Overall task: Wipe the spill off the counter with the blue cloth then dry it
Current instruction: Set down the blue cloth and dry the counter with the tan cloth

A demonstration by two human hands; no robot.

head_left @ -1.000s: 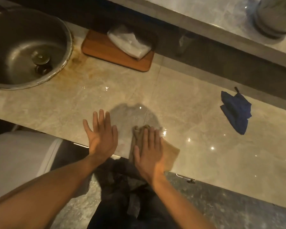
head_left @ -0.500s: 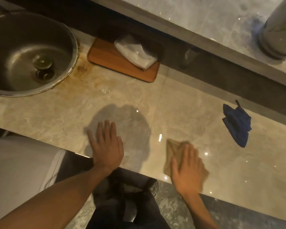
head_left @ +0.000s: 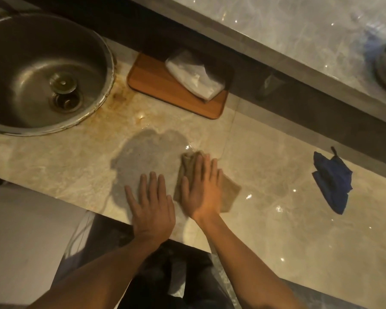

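My right hand (head_left: 202,192) lies flat, fingers stretched, pressing a tan cloth (head_left: 231,194) onto the beige marble counter (head_left: 276,157). The cloth's corners stick out past my fingertips and to the right. Flat on the counter just left of it, near the front edge, is my left hand (head_left: 152,208), holding nothing. The blue cloth (head_left: 331,181) sits crumpled far to the right, untouched. A dark grey patch (head_left: 147,152) spreads beyond my left fingers; I cannot tell whether it is wet or shadow. Small wet glints show by the tan cloth's far corner.
A round steel sink (head_left: 42,74) is set into the counter at the far left, with rust-brown stains beside its rim. A wooden board (head_left: 156,85) with a white packet (head_left: 194,79) stands against the back. A raised marble ledge (head_left: 276,30) runs behind.
My right hand has slid the tan cloth back to the left, from well right of my left hand to right beside it. My left hand has stayed flat in place.
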